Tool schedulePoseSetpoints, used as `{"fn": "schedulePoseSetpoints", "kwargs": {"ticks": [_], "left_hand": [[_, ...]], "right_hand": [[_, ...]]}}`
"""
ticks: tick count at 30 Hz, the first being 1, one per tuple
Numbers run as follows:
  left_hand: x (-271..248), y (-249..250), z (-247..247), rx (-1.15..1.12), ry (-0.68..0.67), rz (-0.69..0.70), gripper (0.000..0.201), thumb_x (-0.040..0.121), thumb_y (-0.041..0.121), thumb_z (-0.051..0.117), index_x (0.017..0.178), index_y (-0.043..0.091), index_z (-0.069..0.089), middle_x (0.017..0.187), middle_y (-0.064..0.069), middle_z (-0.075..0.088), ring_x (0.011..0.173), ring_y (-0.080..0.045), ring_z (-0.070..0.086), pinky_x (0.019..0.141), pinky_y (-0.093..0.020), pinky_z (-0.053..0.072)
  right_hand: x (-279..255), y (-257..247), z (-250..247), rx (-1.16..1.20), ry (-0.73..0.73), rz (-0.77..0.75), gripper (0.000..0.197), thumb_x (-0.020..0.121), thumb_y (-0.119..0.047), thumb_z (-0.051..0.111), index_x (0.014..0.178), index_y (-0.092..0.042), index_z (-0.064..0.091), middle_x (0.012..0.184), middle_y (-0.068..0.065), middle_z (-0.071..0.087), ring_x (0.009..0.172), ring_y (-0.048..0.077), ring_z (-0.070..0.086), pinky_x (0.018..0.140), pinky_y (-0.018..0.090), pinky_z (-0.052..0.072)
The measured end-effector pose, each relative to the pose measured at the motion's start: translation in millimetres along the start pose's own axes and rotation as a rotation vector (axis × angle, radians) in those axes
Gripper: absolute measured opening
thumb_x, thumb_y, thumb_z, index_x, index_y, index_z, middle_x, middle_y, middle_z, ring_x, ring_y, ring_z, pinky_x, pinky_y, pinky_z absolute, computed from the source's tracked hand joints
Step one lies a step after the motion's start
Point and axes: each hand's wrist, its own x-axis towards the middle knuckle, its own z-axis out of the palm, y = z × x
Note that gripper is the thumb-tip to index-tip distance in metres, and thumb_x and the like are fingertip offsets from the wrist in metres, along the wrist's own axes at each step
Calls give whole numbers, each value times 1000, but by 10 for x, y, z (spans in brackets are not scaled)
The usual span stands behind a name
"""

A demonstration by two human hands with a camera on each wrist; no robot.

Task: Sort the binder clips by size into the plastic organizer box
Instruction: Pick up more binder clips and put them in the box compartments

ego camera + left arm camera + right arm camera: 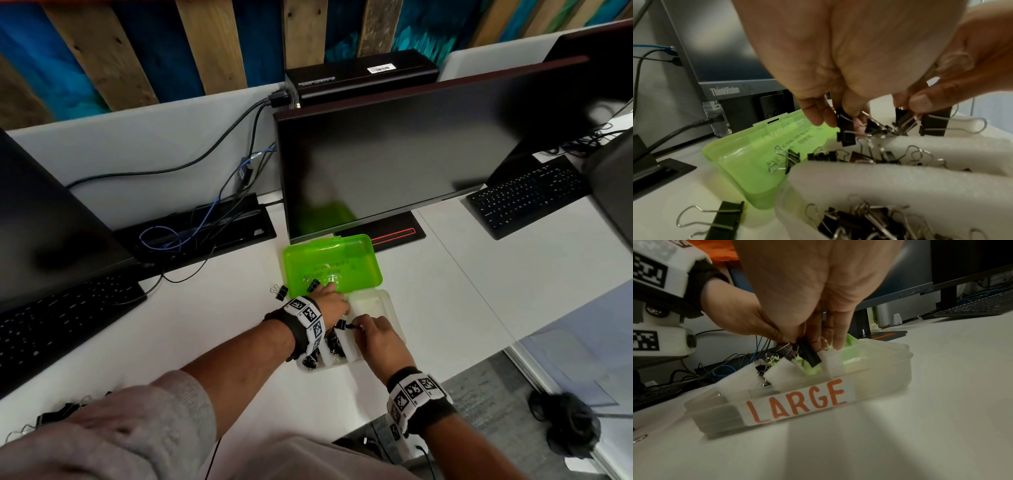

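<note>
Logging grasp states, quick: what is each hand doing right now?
Left hand: fingertips pinch a black metal binder clip over the translucent plastic organizer box.
Right hand: fingers pinch another black binder clip by its wire handles.

My left hand (838,56) pinches a black binder clip (846,129) above the organizer box (900,181), my right hand (962,78) grips another clip (904,120) beside it, the green lid (748,155) lies left of the box, and a large clip (723,219) rests before the lid.
</note>
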Motion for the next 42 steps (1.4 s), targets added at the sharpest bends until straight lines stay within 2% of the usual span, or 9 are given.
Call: {"fn": "schedulePoseSetpoints", "kwargs": {"ticks": [9,13,17,21,28,31,35,39,42], "left_hand": [[38,-65,64,-361,187,42,47,81,-12,48,122,13,49,122,-6,43,96,-18,57,77,-24,44],[70,-137,111,-397,150,109,49,74,-16,47,112,13,56,113,-7,50,99,-24,56,84,-29,48],[93,-176,124,-396,135,90,38,81,-8,56,112,13,59,116,-7,53,106,-20,53,84,-19,39],[134,-156,139,-323,110,85,30,84,3,60,112,13,61,116,-7,53,108,-22,51,93,-33,44],[206,-142,232,-216,115,101,24,83,2,60,107,9,63,111,-7,55,102,-25,57,90,-36,49],[221,-197,141,-213,77,68,22,85,9,60,106,13,65,109,-5,59,104,-25,56,91,-37,48],[220,-457,33,-398,351,-118,61,73,-20,46,117,20,59,118,-5,53,110,-23,50,98,-35,44],[204,-647,64,-408,281,-310,31,86,6,60,116,15,62,117,-12,55,109,-28,53,95,-34,45],[177,-685,167,-472,291,-359,19,87,1,57,98,11,69,107,-11,63,95,-25,62,82,-28,48]], "right_hand": [[-6,118,53,-11,32,-59,15,91,-27,55,100,-14,54,96,3,59,90,25,54,67,40,51],[37,126,55,-173,42,-164,30,82,-22,62,111,-24,55,94,-2,62,83,20,56,66,34,51],[84,135,97,-379,19,-209,9,77,-26,59,83,-27,66,73,-8,63,75,18,58,64,30,48],[140,151,99,-347,-9,-163,18,60,-21,81,73,-28,68,65,-10,63,71,18,58,58,28,48],[209,207,170,-160,26,-130,25,76,-18,70,100,-18,63,93,4,59,81,26,56,61,36,54],[229,200,174,-248,-11,-115,24,71,-21,73,95,-20,68,94,2,58,81,24,57,59,36,54],[221,164,193,-382,-6,-111,10,72,-30,73,79,-24,70,96,0,57,82,23,55,59,34,50],[231,177,248,-454,-2,-132,19,82,-33,56,73,-21,67,101,0,54,83,23,53,61,34,47],[243,178,244,-459,8,-140,29,86,-36,44,74,-19,65,99,1,55,81,24,52,61,34,46]]}}
